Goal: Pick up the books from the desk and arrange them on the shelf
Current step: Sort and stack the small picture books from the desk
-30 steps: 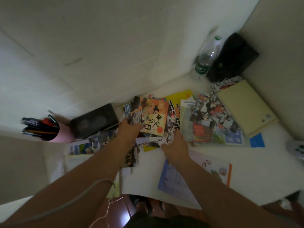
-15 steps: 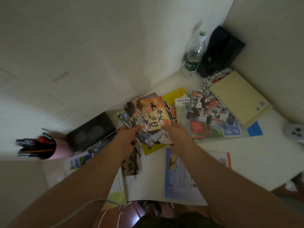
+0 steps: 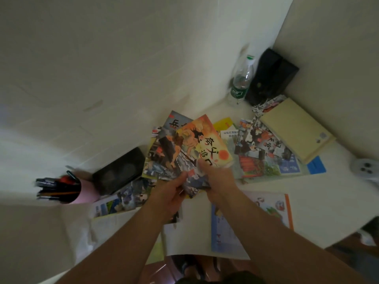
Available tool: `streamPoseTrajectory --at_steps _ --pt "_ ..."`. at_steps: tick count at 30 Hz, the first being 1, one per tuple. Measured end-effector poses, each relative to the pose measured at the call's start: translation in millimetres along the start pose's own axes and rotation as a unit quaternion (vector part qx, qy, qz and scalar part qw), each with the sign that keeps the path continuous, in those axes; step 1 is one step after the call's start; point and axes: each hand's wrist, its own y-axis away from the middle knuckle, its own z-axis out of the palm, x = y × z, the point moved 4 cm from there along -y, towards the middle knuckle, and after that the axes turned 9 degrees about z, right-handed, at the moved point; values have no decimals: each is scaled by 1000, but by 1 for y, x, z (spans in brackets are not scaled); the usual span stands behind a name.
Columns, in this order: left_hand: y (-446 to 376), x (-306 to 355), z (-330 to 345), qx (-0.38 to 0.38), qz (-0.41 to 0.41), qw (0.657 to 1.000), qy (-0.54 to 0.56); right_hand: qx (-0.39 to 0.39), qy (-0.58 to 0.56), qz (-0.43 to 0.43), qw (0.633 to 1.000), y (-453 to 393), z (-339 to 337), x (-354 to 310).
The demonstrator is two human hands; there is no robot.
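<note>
Both hands hold a fanned stack of thin picture books (image 3: 190, 146) lifted above the white desk (image 3: 320, 203); the top one has an orange cover with a figure and black characters. My left hand (image 3: 174, 191) grips the stack's lower left edge. On the lower right corner, my right hand (image 3: 217, 177) grips with the thumb on the orange cover. More books lie on the desk: an illustrated one (image 3: 264, 154) to the right, a pale yellow book (image 3: 295, 130) at the far right, a blue-and-orange booklet (image 3: 266, 212) near me, another (image 3: 123, 199) at the left. No shelf is in view.
A pink pen cup (image 3: 67, 189) stands at the left, with a black case (image 3: 119, 171) beside it. A plastic bottle (image 3: 242, 80) and a black box (image 3: 270, 76) stand in the far corner against the wall. A small white device (image 3: 365, 167) lies at the right edge.
The stack has risen off the desk and tilted up toward the wall. Both hands have closed in under its lower edge, and the view has shifted left and upward.
</note>
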Motion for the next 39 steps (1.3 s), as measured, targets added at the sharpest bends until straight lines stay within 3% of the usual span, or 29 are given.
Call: streamPoseTrajectory --at_steps 3,6,9,10,11,12,13,16,19,23,25,28,34,39 --pt "9 13 -6 -20 32 999 -36 -6 41 -26 999 6 0 -11" --pt "22 46 -6 -89 55 994 25 -51 62 -45 996 19 6 -36" --pt "27 97 -22 -131 130 982 36 -50 134 -96 985 36 0 -71" --pt "27 110 -25 -156 138 978 18 -51 168 -122 977 41 -3 -82" --pt "23 113 -34 -113 127 985 -44 -57 200 -152 966 46 -6 -91" --pt "24 117 -33 -127 123 983 -38 -62 230 -180 954 51 -8 -96" --pt "23 113 -36 -150 158 969 -113 -69 254 -199 944 55 -8 -99" --pt "9 96 -35 -209 161 932 -249 -61 350 -209 911 50 -17 -86" --pt "9 74 -37 -160 234 932 -225 -36 463 -220 858 39 -26 -61" --pt "12 50 -25 -129 252 928 -243 -10 542 -226 809 25 -34 -39" --pt "13 47 -19 -96 248 943 -201 8 564 -240 790 22 -38 -36" --pt "11 46 -19 -70 238 957 -148 26 524 -221 822 21 -56 -39" --pt "17 11 -7 -134 181 957 -183 11 368 -189 910 23 -72 -29" --pt "7 16 7 -34 263 932 -246 13 331 -211 920 25 -49 -16"
